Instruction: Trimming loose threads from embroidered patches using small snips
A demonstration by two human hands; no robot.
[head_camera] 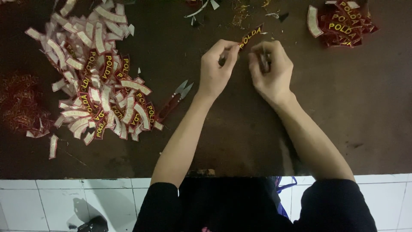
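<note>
We're seeing both hands up over the middle of the dark brown desk (240, 137), working close together. Left hand (216, 68) is pinching one end of a curved red patch w/ yellow stitched lettering (251, 36), thumb + forefinger closed on it; patch is sticking up and away toward the far edge, lifted off the desk. Right hand (271, 71) is sitting just beside the patch's near end, fingers curled in tight. We're not able to tell if it's gripping the patch or some small thing, view is too blurred there.

Around: big loose pile of same patches (96, 81) is lying left of the hands, many face-down showing white backing, some face-up red. Small thread snips w/ red handle (174, 101) are lying at that pile's right edge, between pile and left forearm, blades pointing up-right. Smaller stack of face-up patches (341, 23) is sitting far right, well apart from the hands. Reddish thread fluff (19, 105) is bunching at far left. Thread scraps (240, 13) are scattered along the far edge. White tiled floor (64, 202) is showing below the desk edge. Nothing's blocking the space between the hands and the snips.
</note>
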